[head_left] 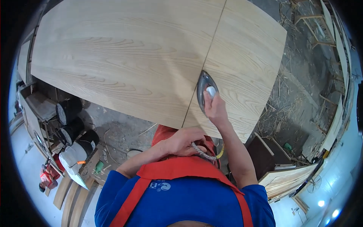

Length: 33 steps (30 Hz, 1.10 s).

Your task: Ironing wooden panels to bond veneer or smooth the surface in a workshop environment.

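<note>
My right hand (215, 109) grips the handle of a dark grey clothes iron (202, 81) with a pale knob at the front of its grip. The iron lies flat on a light wood-grained panel (249, 56), its pointed tip close to the dark seam beside a wider panel (124, 49). My left hand (185, 142) is near my waist, below the panels' near edge, its fingers curled around the grey braided cord (204, 153). A yellow piece (220, 152) shows on the cord's right side.
Black buckets (70, 110) stand on the floor at left, with a white plastic bag (69, 159) by them. Wood scraps and shavings (281, 100) litter the floor at right. Stacked boards (287, 181) lean at lower right. Another person (49, 176) is far off at lower left.
</note>
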Available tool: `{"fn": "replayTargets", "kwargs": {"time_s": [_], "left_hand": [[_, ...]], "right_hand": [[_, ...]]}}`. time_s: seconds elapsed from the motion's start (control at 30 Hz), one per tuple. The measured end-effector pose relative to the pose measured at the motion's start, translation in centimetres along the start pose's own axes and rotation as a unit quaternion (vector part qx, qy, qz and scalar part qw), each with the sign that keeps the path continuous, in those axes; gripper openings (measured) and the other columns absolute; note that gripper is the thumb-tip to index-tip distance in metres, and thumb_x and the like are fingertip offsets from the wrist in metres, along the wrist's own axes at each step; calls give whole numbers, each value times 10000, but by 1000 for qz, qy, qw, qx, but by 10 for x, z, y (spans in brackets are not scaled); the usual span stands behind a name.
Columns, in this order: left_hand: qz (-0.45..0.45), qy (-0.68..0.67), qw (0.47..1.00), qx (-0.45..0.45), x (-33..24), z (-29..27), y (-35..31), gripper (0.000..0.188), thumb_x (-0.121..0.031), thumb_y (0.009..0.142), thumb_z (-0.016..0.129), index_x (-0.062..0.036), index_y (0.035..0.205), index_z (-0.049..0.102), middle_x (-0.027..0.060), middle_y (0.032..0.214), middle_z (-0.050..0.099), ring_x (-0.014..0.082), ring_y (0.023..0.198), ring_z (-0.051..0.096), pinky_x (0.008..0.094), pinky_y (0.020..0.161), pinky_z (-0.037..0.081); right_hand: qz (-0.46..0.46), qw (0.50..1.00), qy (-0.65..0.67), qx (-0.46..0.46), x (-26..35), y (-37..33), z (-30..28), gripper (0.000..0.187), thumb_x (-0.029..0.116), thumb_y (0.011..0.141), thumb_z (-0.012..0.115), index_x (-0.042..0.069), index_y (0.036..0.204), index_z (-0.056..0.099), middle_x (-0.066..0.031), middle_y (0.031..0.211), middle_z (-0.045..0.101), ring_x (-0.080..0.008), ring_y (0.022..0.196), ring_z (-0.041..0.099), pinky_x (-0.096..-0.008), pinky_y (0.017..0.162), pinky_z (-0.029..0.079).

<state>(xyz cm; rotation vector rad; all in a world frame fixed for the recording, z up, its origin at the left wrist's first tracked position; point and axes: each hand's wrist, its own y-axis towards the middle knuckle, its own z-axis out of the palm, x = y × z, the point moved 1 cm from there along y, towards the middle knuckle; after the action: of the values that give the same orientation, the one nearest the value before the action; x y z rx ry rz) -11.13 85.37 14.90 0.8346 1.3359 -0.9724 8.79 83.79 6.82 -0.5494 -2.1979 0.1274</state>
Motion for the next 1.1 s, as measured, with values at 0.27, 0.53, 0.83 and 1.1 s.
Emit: {"fn": "replayTargets", "kwargs": {"time_s": [0.27,0.53,0.83,1.1], "left_hand": [[11,237,967,-96,34,-13,5,484,-361,893,736,-1,1201,638,244,1204,611,455,1131,590,535,973,477],[50,452,880,-138,104,-63,55,597,-383,903,710,-17,1355,573,229,1469,527,430,1444,451,581,1233,322],[-16,520,845,-121,141,-64,60,711,-337,845,785,-70,1456,538,144,1568,475,341,1511,392,535,1278,288],[-11,515,848,-126,137,-69,56,707,-365,869,766,-108,1485,535,124,1580,464,331,1511,394,528,1270,296]], "right_hand": [[118,984,-33,-126,-87,-2,-76,436,372,1096,541,-36,1082,695,-295,901,714,-477,882,721,-516,758,553],[199,960,47,-189,-138,20,-121,569,443,1104,518,-68,883,637,-278,723,645,-444,673,653,-531,625,495],[-8,999,-42,-33,-9,93,-40,479,394,1074,601,-58,914,581,-338,717,631,-548,720,657,-583,600,494],[-31,999,-23,17,-10,98,-44,497,400,1077,596,-68,911,572,-344,749,640,-544,751,661,-573,632,503]]}}
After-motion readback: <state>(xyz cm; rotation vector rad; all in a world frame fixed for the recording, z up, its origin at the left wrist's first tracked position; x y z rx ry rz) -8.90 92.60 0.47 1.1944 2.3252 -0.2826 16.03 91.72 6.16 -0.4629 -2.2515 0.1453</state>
